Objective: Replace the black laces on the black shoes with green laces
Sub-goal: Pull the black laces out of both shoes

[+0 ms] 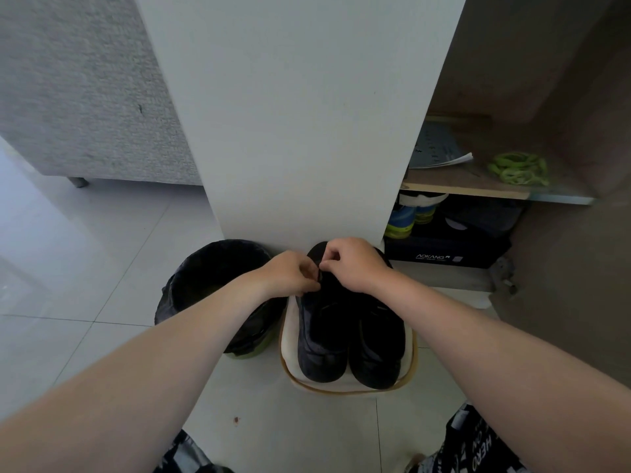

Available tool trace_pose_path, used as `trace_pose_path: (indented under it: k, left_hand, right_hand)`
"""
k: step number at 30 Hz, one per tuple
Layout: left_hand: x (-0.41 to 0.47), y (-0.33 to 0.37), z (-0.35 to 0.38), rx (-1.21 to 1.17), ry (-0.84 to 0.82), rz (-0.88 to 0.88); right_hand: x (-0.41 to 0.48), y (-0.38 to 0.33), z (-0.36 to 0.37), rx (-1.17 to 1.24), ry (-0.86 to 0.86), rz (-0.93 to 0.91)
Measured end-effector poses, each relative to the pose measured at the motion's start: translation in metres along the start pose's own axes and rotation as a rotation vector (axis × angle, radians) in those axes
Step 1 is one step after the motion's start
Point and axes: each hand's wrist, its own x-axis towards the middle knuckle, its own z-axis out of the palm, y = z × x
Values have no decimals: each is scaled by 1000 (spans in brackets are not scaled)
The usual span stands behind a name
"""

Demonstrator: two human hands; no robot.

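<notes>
Two black shoes stand side by side on a white stool (348,387), toes toward me: the left shoe (319,343) and the right shoe (377,349). Both hands meet over the far end of the left shoe. My left hand (290,273) and my right hand (355,264) each have curled fingers pinching the black lace (320,275), which is barely visible between them. A bundle of green laces (517,168) lies on a wooden cabinet shelf at the right, away from both hands.
A black-lined bin (208,288) stands left of the stool. A white cabinet panel (297,124) rises behind the shoes. The open cabinet holds papers (437,148), a dark shoebox (444,254) and colourful shoes (406,216). A grey sofa (85,97) is at the far left.
</notes>
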Motion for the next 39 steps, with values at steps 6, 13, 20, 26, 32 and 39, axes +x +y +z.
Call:
trace_pose_path:
  k: [6, 13, 20, 26, 32, 39]
  left_hand:
    - [5, -2, -2, -51, 54, -11]
    - [3, 14, -10, 113, 286, 188]
    - [2, 17, -7, -190, 260, 125]
    - [-1, 10, -8, -499, 182, 0]
    - [-4, 14, -14, -538, 182, -12]
    - [-5, 1, -4, -30, -15, -35]
  right_hand:
    - [0, 6, 3, -17, -142, 31]
    - [-3, 4, 11, -166, -328, -5]
    - [-2, -1, 2, 15, -86, 29]
    - [-4, -1, -7, 311, -88, 78]
    - [-4, -3, -1, 284, -127, 68]
    - [1, -7, 2, 235, 79, 41]
